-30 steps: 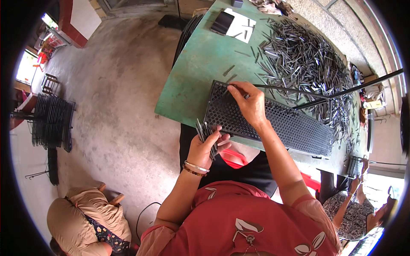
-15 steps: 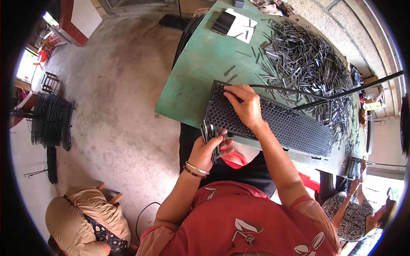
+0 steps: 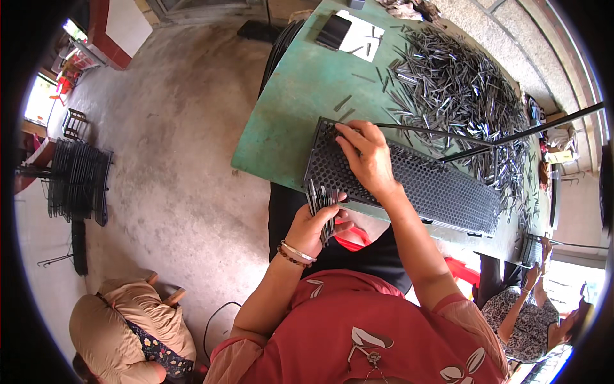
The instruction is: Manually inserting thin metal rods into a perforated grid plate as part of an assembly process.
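Stained floor (image 3: 179,166) — pale stone wall (image 3: 495,35)

Left: dark racks (image 3: 73,182); below them, a co-worker in tan (image 3: 121,326). Right: a co-worker in a patterned top (image 3: 519,325). Top: white paper (image 3: 356,33) adjoining a dark rectangular block (image 3: 333,32).

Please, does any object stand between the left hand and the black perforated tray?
Apart from the thin dark strips in the left hand, nothing visible does. That hand is beside the near edge of the black tray, toward its left end; the right hand is over the tray, not between.
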`<state>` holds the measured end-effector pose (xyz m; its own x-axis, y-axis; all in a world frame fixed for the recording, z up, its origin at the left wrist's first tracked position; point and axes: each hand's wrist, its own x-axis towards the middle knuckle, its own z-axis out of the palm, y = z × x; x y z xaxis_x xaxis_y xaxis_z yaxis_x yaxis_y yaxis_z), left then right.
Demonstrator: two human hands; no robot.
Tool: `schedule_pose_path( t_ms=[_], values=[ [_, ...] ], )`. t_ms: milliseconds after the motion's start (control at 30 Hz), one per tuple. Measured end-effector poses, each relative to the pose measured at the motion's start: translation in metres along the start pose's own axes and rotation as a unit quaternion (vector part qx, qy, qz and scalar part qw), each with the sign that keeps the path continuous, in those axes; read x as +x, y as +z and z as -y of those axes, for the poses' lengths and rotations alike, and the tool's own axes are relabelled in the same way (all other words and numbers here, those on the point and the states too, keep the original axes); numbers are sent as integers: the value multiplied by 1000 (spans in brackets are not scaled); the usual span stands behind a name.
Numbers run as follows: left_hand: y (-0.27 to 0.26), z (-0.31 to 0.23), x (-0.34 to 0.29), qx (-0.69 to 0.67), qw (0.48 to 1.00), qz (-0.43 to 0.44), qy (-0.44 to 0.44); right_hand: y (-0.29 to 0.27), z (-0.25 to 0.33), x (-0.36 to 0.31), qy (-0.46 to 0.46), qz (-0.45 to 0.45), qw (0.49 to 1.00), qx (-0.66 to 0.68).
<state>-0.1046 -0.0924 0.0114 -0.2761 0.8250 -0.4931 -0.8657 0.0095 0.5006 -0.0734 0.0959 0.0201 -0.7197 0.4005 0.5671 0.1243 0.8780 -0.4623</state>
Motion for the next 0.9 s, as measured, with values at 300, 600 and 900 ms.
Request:
schedule_pose_path(
  t_ms=[300,600,900],
  values=[
    [5,-4,3,23,996,-5,86,-38,34,-32,271,240,867,343],
    [10,-5,1,-4,999,37,15,-47,33,-36,377,232,780,443],
    [0,-3,10,-39,999,-28,22,-42,12,-16,345,77,878,323]
  ],
)
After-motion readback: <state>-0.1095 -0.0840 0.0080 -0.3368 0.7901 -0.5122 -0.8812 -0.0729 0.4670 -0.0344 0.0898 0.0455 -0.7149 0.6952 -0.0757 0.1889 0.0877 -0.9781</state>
